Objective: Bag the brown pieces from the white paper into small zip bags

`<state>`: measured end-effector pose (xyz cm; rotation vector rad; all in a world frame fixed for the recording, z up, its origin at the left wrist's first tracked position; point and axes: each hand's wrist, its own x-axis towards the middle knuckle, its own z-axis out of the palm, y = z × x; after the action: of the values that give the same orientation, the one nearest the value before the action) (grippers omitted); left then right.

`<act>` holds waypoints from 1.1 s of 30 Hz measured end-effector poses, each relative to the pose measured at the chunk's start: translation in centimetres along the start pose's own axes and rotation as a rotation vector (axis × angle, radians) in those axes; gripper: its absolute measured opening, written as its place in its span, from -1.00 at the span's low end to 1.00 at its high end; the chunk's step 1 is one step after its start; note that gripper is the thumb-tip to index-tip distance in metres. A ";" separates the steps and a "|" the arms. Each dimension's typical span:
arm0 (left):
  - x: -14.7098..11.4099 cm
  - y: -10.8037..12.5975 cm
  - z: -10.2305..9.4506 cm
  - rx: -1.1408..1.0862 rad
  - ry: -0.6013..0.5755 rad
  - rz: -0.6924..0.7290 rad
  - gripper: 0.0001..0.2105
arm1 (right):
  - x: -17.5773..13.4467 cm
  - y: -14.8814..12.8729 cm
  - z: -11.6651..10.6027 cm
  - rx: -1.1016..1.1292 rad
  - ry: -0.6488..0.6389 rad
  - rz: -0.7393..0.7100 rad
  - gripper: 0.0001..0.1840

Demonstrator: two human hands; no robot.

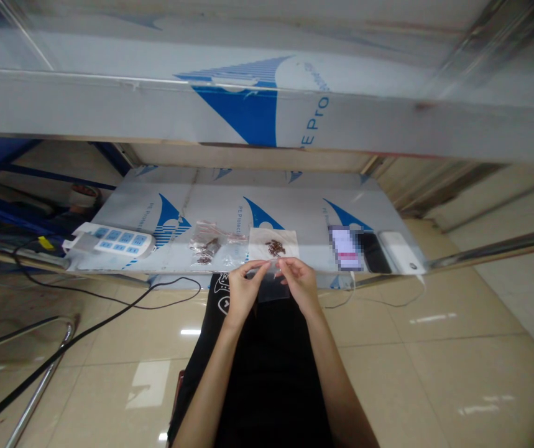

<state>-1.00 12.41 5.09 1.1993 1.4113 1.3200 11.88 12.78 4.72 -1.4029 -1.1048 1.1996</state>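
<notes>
A clear plastic bag (272, 291) hangs between my two hands at the front edge of the shelf. My left hand (247, 284) pinches its upper left side between thumb and index finger. On the other side, my right hand (300, 281) closes its thumb and fingers on the bag's upper right. Just beyond my fingertips, a small pile of brown metal-looking pieces (276, 247) rests on a white sheet (290, 236). To the left lie clear bags (205, 244) with similar brown pieces inside, and flat clear bags (234, 249) beside them.
A white power strip (122, 241) lies at the shelf's left end. On the right are a phone with a lit, blurred screen (345, 249), a dark phone (373, 252) and a white device (400, 252) with cables. A film-covered upper shelf (131, 112) spans above; black cables (108, 323) hang left.
</notes>
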 end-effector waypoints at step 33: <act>0.2 -0.5 -0.9 0.076 -0.075 0.127 -0.87 | 0.2 0.8 1.3 0.046 -0.059 0.070 -0.69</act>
<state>-1.94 12.50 4.66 1.3942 1.3611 1.3032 10.66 12.95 3.78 -1.3887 -1.0692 1.3160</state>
